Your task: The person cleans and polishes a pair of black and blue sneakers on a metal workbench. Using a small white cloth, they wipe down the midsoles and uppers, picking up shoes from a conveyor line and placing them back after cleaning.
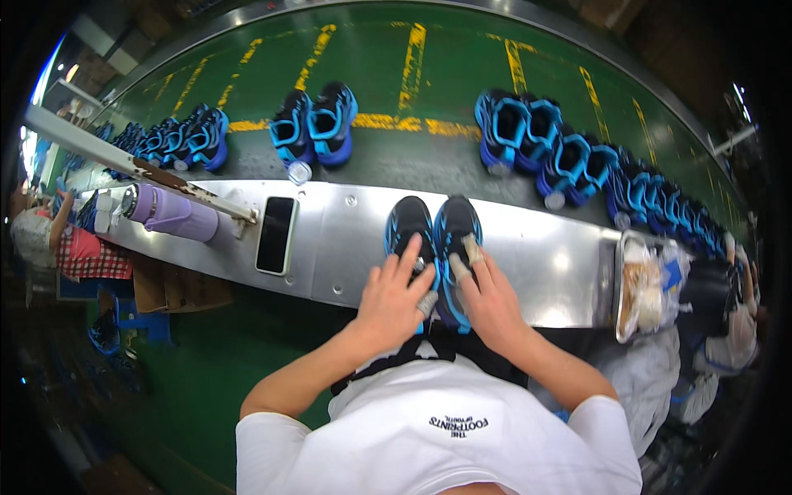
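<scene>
A green band (371, 62) with yellow lines fills the top of the frame. Below it the steel surface (346, 239) curves across the middle. Beyond the surface stand more blue-and-black shoes: a long row (569, 169) at upper right, another row (194, 140) at upper left, and two more shoes (334, 128) at upper centre. A metal bar (82, 140) slants in from the left, crossing close above a lavender bottle (186, 216). At right, a tray (619, 289) carries plastic-wrapped things. A dark-screened phone (276, 235) lies left of centre, between bottle and pair.

The pair (457, 220) rests on the surface near the centre, side by side, toes toward the top of the frame: black uppers, bright blue edging. The left hand (392, 293) and right hand (492, 305) are apart, fingers spread over one shoe each, hiding much of the rear halves; how firmly they grip cannot be told. Pale covers (471, 247) wrap some fingers.
</scene>
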Motion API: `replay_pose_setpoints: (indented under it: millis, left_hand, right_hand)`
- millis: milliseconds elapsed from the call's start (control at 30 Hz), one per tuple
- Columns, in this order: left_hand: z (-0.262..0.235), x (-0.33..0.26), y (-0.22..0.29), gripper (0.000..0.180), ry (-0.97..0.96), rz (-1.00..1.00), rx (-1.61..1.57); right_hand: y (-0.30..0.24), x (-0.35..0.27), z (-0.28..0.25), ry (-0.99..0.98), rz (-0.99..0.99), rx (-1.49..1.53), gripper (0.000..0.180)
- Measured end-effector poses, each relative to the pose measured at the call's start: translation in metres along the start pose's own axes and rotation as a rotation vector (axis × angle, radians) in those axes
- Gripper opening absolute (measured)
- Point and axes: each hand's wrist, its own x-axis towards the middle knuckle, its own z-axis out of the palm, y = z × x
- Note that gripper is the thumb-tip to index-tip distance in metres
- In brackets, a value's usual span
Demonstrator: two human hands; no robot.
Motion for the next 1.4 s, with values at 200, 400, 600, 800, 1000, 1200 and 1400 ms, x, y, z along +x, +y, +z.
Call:
replay_pose_setpoints:
  millis: [200, 400, 600, 800, 1000, 1200, 1400]
  left_hand:
    - [0.006, 0.016, 0.018, 0.038, 0.13, -0.166, -0.16]
    - [0.017, 0.035, 0.011, 0.025, 0.1, -0.089, -0.314]
    - [0.031, 0.034, 0.026, 0.022, 0.102, -0.148, -0.231]
    - [0.03, 0.053, 0.013, 0.027, 0.112, -0.152, -0.431]
    - [0.03, 0.055, 0.02, 0.03, 0.129, -0.246, -0.48]
    - [0.044, 0.042, 0.014, 0.028, 0.129, -0.133, -0.296]
    - [0.055, 0.035, 0.019, 0.044, 0.121, -0.08, -0.109]
  right_hand:
    - [0.033, 0.007, -0.028, -0.086, 0.173, 0.568, 0.04]
    - [0.046, -0.005, -0.028, -0.121, 0.204, 0.471, 0.028]
    - [0.067, -0.007, -0.034, -0.264, 0.205, 0.673, 0.031]
    - [0.075, 0.002, -0.03, -0.17, 0.227, 0.446, 0.032]
    - [0.091, 0.015, -0.034, -0.426, 0.262, 0.534, 0.04]
    - [0.068, 0.009, -0.011, -0.175, 0.014, 0.474, 0.037]
    - [0.084, 0.003, 0.007, -0.162, 0.039, 0.528, 0.025]
